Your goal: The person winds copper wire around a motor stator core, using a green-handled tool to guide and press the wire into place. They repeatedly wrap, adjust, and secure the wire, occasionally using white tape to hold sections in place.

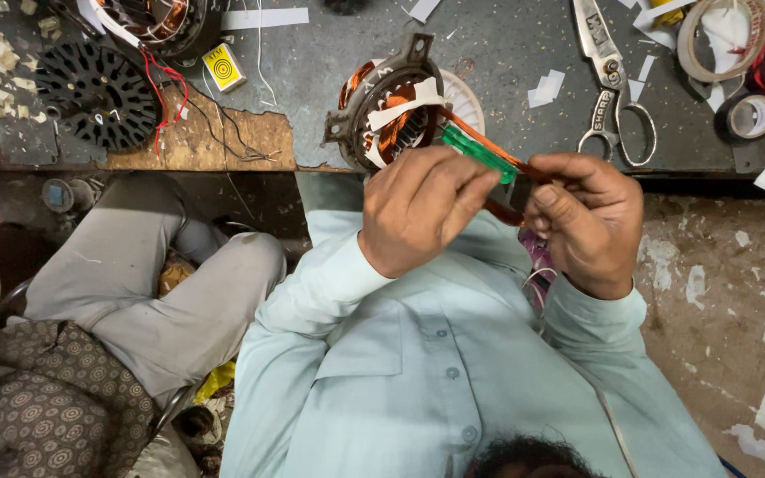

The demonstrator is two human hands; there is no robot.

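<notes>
At the near edge of the grey tabletop [506,44] lies a round metal motor stator with copper windings [391,111]. Just in front of it, the left hand [418,212] is closed around a translucent green plastic tool handle [480,155], and the right hand [586,221] is clamped on a thin orange strip [475,133] running to the stator. Steel scissors [613,97] lie well to the right.

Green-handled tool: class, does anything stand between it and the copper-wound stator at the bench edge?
Nothing visible does. The green-handled tool, pinched by the left hand, reaches the stator opening. An orange strip, held by the right hand, runs beside it, not across.
</notes>
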